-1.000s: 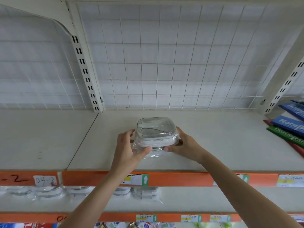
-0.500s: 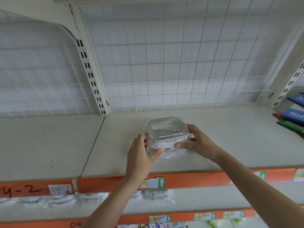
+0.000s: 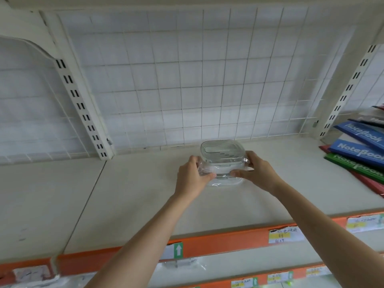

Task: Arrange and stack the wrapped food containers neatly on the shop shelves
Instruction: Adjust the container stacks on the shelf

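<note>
Wrapped container [image 3: 222, 161] sits mid-shelf [image 3: 133, 196], near the back edge, our left hand [image 3: 192, 179] and right hand [image 3: 257, 173] clamped on opposite sides, probably to square it against the mesh back.

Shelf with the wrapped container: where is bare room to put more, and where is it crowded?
Bare shelf lies left of the container, up to the slotted post, and right of it toward the notebooks. Crowded only at that right end. Left hand and right hand hold the container.
</note>
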The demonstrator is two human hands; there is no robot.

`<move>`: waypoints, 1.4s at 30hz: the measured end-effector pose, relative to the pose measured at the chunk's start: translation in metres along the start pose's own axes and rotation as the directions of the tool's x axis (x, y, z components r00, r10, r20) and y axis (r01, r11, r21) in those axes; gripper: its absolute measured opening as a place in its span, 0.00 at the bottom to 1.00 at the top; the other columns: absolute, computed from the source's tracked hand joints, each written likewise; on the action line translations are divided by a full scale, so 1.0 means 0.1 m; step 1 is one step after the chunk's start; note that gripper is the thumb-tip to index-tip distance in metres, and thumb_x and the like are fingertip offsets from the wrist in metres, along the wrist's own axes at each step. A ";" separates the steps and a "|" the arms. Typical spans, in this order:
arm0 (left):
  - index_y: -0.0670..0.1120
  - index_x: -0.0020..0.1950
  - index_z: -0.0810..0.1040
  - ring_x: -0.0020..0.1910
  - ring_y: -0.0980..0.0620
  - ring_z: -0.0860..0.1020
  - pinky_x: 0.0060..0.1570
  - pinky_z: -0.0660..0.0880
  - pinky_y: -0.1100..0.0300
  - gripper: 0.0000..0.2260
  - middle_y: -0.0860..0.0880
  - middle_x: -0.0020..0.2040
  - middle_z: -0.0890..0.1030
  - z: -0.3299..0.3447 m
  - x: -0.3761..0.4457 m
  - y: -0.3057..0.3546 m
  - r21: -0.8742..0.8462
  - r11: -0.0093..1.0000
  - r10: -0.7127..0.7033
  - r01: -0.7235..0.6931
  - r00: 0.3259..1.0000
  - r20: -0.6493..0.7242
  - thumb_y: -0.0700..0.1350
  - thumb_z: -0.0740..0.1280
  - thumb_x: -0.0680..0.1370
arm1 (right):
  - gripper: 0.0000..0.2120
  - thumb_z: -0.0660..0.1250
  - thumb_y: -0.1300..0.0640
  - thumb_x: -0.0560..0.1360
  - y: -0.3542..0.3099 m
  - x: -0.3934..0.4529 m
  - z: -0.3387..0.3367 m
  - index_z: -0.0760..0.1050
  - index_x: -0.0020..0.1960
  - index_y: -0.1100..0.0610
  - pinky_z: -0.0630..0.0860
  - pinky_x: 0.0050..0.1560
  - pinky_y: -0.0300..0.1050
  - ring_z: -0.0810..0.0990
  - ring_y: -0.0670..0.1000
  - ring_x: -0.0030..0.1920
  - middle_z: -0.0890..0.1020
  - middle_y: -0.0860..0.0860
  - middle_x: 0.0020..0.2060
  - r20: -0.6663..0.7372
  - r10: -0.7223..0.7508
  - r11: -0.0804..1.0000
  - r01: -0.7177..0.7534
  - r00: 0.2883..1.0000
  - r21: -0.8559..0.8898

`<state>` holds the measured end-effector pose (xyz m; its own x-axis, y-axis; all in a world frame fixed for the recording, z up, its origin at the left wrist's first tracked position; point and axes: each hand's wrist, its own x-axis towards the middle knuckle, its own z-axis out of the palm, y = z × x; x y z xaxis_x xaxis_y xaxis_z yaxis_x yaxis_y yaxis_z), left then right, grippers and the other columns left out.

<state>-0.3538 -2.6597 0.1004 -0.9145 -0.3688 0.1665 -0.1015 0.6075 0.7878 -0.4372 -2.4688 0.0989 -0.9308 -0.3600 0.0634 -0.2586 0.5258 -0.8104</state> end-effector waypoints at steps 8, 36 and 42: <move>0.41 0.58 0.73 0.51 0.47 0.78 0.48 0.70 0.59 0.23 0.48 0.49 0.79 0.92 0.45 0.64 -0.023 0.998 0.057 -0.055 0.994 0.094 0.47 0.76 0.69 | 0.33 0.78 0.49 0.65 0.56 0.30 -0.90 0.70 0.65 0.54 0.71 0.54 0.43 0.76 0.52 0.57 0.79 0.51 0.55 -0.063 0.109 0.990 -0.114 0.992 -0.086; 0.41 0.67 0.70 0.64 0.44 0.69 0.62 0.67 0.53 0.18 0.43 0.61 0.73 0.64 0.11 0.50 0.545 0.805 0.091 -0.233 0.957 0.276 0.44 0.63 0.78 | 0.24 0.70 0.59 0.72 0.93 0.30 -1.24 0.67 0.64 0.64 0.71 0.59 0.52 0.73 0.59 0.60 0.73 0.60 0.60 -0.144 0.140 0.947 -0.175 0.980 -0.270; 0.42 0.61 0.73 0.59 0.45 0.73 0.55 0.72 0.50 0.13 0.45 0.57 0.74 0.10 -0.56 0.41 0.680 0.671 0.128 -0.294 0.950 0.284 0.45 0.60 0.78 | 0.21 0.67 0.58 0.74 0.59 -0.25 -0.86 0.67 0.65 0.63 0.65 0.63 0.51 0.67 0.59 0.65 0.70 0.60 0.62 -0.073 -0.008 0.797 -0.038 0.997 -0.603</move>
<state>-0.3107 -2.6068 0.1174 -0.9933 -0.0727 0.0903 -0.0659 0.9949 0.0764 -0.4518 -2.3628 0.0992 -0.9451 -0.3069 0.1125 -0.3267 0.8973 -0.2969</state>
